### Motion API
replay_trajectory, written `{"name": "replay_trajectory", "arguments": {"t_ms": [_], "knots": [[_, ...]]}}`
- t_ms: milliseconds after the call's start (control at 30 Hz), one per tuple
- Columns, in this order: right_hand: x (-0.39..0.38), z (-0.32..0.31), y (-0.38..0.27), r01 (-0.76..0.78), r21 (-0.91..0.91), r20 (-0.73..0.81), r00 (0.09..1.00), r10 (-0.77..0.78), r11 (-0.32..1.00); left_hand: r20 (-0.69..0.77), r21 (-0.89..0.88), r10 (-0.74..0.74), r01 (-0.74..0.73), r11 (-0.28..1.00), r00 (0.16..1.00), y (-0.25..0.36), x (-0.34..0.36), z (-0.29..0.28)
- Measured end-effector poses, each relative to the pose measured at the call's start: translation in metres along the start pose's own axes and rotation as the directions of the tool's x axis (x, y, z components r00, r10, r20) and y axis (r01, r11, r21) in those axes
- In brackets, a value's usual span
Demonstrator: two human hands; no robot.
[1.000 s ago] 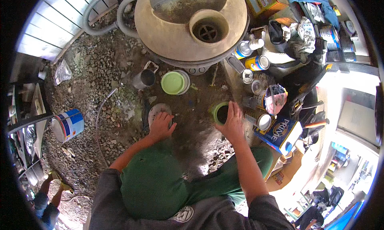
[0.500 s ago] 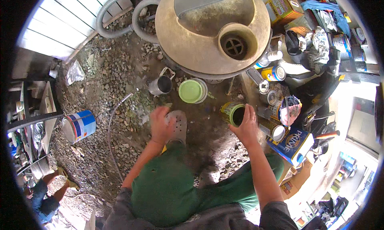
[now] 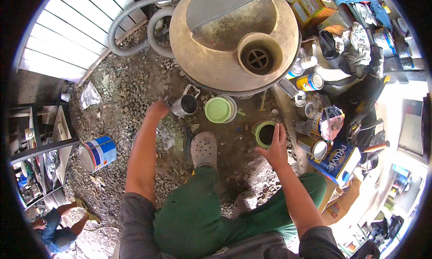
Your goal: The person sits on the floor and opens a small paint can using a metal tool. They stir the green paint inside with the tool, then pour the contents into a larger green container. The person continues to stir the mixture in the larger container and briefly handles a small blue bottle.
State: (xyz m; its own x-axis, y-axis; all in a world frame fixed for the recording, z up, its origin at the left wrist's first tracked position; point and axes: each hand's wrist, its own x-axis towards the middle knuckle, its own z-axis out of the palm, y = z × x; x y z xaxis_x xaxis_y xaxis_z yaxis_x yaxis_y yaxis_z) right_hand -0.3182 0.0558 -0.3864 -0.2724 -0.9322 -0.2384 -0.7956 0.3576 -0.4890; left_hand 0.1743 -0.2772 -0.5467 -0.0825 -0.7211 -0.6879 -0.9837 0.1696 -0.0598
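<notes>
My left hand (image 3: 157, 110) is lowered to the left of a grey metal cup (image 3: 185, 105), its fingers curled closed. What lies in them is too small to make out. My right hand (image 3: 273, 150) has its fingers stretched and thumb apart, beside a green-rimmed can (image 3: 264, 134) with a dark inside, which stands on the ground. Between the two hands, farther off, sits a tub of light green paint (image 3: 218, 110).
A wide, round tan-topped machine (image 3: 216, 36) with a grey hose (image 3: 118, 34) stands ahead. Cans, bottles and a blue tin (image 3: 335, 162) crowd the right. A blue-and-white can (image 3: 99, 153) lies on gravel at left. Another person's legs (image 3: 63, 227) show at lower left.
My left hand has moved forward and left, from over my shoe to beside the metal cup. My right hand stays by the green-rimmed can, which now sits more upright.
</notes>
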Motion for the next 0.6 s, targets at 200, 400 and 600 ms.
{"name": "replay_trajectory", "arguments": {"t_ms": [200, 400, 600], "knots": [[-0.004, -0.005, 0.044, -0.047, -0.049, -0.160, 0.986, 0.039, 0.998, 0.128, -0.574, 0.118, -0.023, 0.819, 0.985, 0.085, -0.121, -0.073], [0.011, 0.002, 0.027, -0.009, 0.170, -0.171, 0.985, 0.038, 0.985, 0.030, -0.705, 0.197, -0.119, 0.700, 0.980, 0.076, -0.255, -0.124], [0.022, 0.006, 0.029, 0.058, 0.206, -0.201, 0.980, -0.016, 0.977, -0.050, -0.728, 0.294, -0.237, 0.643, 0.954, 0.080, -0.268, -0.109]]}}
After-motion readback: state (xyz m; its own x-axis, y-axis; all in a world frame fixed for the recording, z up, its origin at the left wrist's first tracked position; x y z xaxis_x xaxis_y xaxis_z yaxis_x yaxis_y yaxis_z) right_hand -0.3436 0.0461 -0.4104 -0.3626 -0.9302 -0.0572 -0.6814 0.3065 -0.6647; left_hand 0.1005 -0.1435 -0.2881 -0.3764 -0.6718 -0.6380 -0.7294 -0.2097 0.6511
